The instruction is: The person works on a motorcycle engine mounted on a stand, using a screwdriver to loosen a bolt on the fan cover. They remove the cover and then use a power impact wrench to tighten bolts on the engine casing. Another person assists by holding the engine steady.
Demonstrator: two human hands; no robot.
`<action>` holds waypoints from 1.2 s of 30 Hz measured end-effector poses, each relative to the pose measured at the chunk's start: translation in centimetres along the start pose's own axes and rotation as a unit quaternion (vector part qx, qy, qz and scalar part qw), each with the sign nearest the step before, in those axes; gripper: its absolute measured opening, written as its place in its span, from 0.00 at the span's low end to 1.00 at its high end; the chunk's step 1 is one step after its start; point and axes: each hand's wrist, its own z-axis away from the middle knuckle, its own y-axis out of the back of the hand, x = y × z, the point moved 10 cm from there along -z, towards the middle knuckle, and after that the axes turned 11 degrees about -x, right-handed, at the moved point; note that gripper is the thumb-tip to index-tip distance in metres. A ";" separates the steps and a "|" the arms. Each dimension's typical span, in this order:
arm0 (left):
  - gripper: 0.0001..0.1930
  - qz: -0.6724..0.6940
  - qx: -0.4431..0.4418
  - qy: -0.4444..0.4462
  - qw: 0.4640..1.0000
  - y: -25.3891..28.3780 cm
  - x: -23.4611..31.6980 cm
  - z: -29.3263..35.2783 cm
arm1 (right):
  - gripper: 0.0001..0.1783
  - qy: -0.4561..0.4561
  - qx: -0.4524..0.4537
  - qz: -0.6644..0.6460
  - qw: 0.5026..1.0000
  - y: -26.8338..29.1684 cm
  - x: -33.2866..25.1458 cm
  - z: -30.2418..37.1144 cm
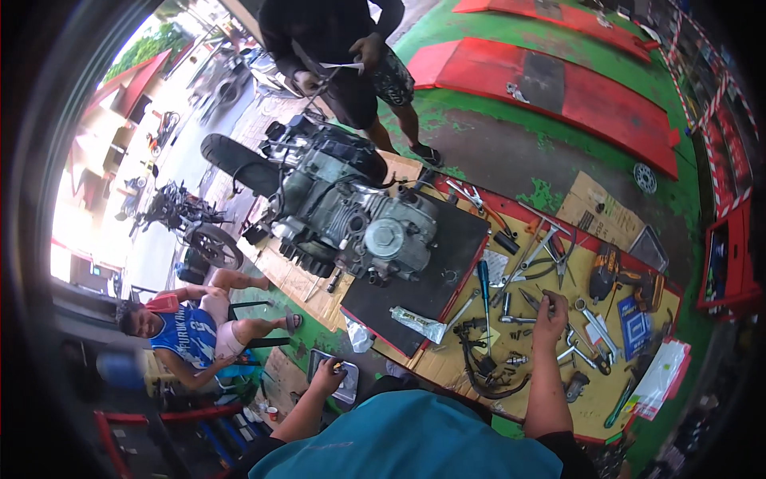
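My left hand [325, 378] is raised left of the table's near edge, its fingers closed round a small object with a yellow part [339, 366], too small to name. Over the tools on the table's right half is my right hand [549, 321], fingers curled; whether anything lies in them is hidden. Pointed pliers [529, 300] lie right beside its fingertips. A motorcycle engine [363, 227] rests on the table's left side, partly over a black mat [455, 275]. On the mat's near edge lies a white tube [417, 324]. A blue-handled screwdriver [483, 279] lies between mat and right hand.
Wrenches [604, 335], a cordless drill [605, 271] and a black cable harness [479, 371] crowd the table. One person [331, 64] stands across it beyond the engine; another [199, 335] sits at left. A metal tray [345, 383] is beyond my left hand. Red ramps [550, 84] lie behind.
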 end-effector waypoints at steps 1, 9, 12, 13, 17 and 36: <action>0.24 0.034 -0.005 0.002 0.999 -0.1 0.8 -0.2 | 0.08 0.004 0.005 0.000 1.000 0.2 -0.3 0.1; 0.25 -0.017 -0.019 0.022 0.999 -0.5 -2.6 -0.1 | 0.09 -0.012 0.036 -0.006 0.999 1.4 -1.7 2.9; 0.26 0.005 -0.014 0.020 1.000 0.2 -4.2 -0.8 | 0.10 0.010 0.058 -0.022 0.998 2.1 -5.1 0.4; 0.26 0.016 -0.017 0.026 0.999 0.4 -5.0 -1.1 | 0.11 0.017 0.065 -0.025 0.997 2.2 -7.0 -1.1; 0.27 -0.004 0.015 0.015 1.000 1.3 -8.0 -2.8 | 0.19 0.184 0.065 -0.139 0.971 1.2 -21.2 -6.8; 0.29 0.115 0.050 0.049 0.991 13.2 -33.5 -12.7 | 0.27 0.530 -0.144 0.454 0.702 -38.3 -61.7 -12.0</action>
